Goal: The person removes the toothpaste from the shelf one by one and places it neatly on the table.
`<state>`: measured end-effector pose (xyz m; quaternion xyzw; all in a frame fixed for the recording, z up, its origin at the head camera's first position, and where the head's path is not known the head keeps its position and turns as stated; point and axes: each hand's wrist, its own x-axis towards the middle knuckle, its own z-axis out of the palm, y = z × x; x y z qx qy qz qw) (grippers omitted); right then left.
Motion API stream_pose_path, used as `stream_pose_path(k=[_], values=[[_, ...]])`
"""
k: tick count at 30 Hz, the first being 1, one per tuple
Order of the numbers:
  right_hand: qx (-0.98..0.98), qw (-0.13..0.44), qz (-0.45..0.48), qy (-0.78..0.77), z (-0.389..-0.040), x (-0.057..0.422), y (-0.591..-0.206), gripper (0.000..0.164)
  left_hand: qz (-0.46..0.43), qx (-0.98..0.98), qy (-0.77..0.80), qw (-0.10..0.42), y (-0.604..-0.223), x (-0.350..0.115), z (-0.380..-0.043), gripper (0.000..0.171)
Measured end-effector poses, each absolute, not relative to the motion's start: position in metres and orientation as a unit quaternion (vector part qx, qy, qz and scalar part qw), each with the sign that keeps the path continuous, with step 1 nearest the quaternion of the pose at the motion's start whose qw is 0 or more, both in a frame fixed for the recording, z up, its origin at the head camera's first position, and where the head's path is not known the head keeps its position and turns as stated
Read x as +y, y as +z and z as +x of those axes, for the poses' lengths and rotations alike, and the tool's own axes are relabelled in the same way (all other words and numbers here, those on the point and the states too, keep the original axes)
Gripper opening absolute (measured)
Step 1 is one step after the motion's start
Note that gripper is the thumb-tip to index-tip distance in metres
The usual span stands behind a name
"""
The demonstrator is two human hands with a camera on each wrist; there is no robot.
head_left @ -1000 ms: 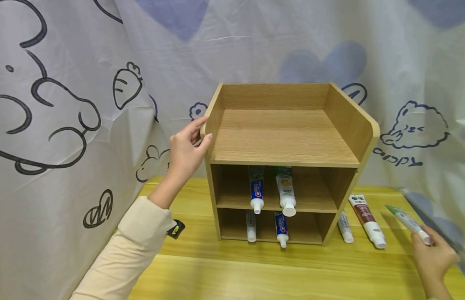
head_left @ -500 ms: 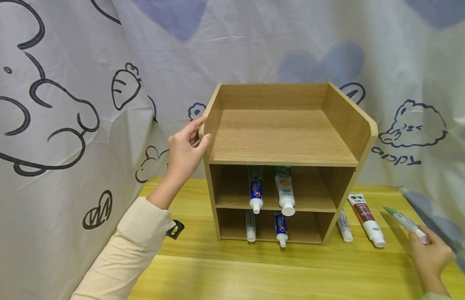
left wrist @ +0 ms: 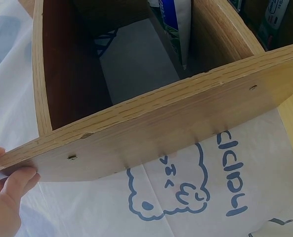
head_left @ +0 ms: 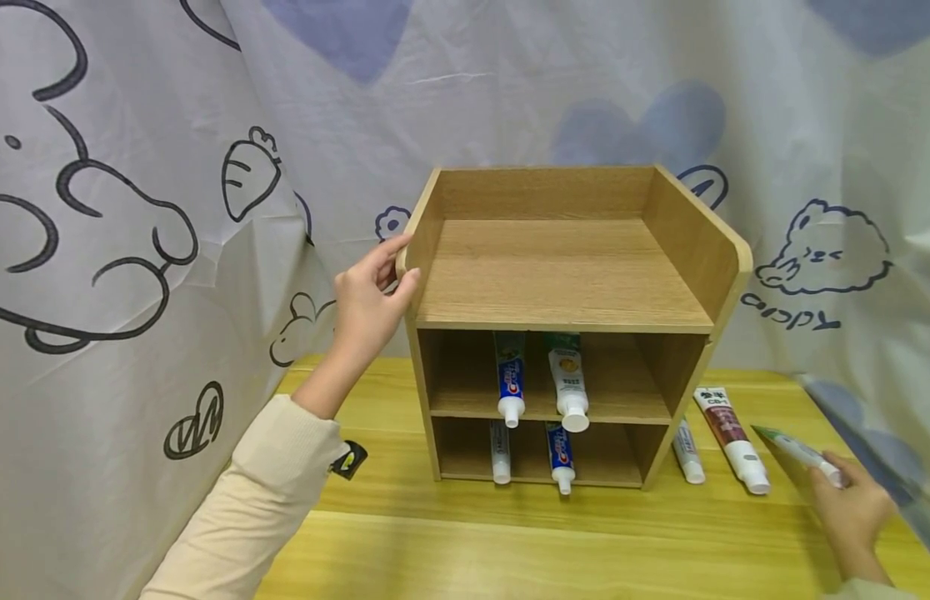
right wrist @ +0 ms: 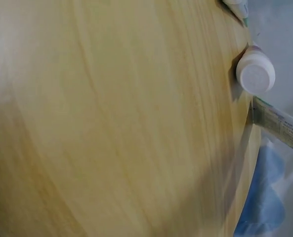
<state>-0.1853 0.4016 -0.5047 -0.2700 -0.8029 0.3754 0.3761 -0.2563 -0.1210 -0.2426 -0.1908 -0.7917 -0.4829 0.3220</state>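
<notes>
My left hand [head_left: 367,304] grips the front of the left side panel of a wooden shelf unit [head_left: 570,267], thumb on the inner side. In the left wrist view, thumb and fingers [left wrist: 20,182] lie around the panel's corner. At the far right, my right hand [head_left: 851,504] holds a white toothpaste tube [head_left: 795,454] with a green tail by its cap end. The tube slants with its tail toward the shelf unit; whether the tail touches the table I cannot tell. Left of it lies a maroon-and-white toothpaste tube [head_left: 731,433], then a smaller white tube [head_left: 688,452].
On the middle shelf lie a blue toothpaste tube [head_left: 512,379] and a white one [head_left: 569,379], caps forward. Below are a slim white tube [head_left: 501,454] and another blue tube [head_left: 561,454]. A printed curtain [head_left: 495,92] hangs behind the yellow wooden table [head_left: 510,550].
My right hand has shifted a little left with the white tube, and the tube's tail has come left and nearer to me. My left hand keeps its grip on the shelf unit.
</notes>
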Motion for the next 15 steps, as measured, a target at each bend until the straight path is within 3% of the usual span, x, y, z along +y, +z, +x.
stream_pose_path(k=[15], values=[[-0.853,0.229,-0.325,0.338,-0.184,0.416,-0.498,0.038,-0.191,-0.793,-0.479,0.325,-0.242,-0.122,-0.256,0.036]])
